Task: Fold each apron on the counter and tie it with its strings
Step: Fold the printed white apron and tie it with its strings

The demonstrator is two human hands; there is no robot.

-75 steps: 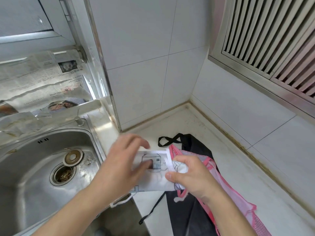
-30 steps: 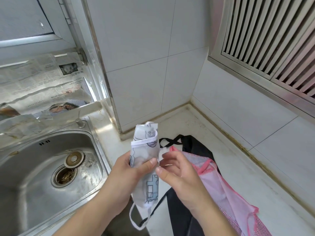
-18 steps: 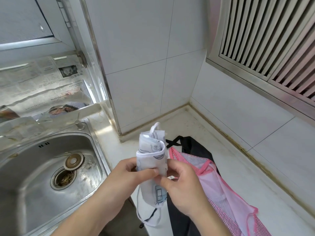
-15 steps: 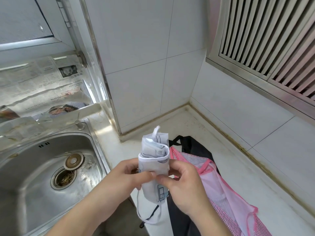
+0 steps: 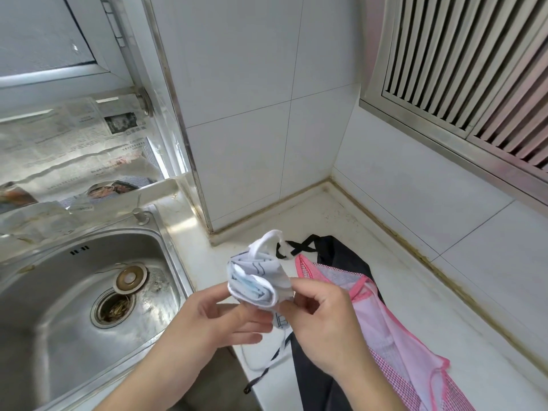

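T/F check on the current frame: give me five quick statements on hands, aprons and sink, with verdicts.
1. Both hands hold the white apron bundle above the counter edge. True: left hand and right hand both grip it.
2. The pink apron is already folded and tied. False: it lies spread out on the counter.
3. The pink apron lies on top of a black apron. True.
4. The sink is full of water. False: the basin shows bare metal and an open drain.
5. The white bundle rests in the sink. False: it is held in the air.
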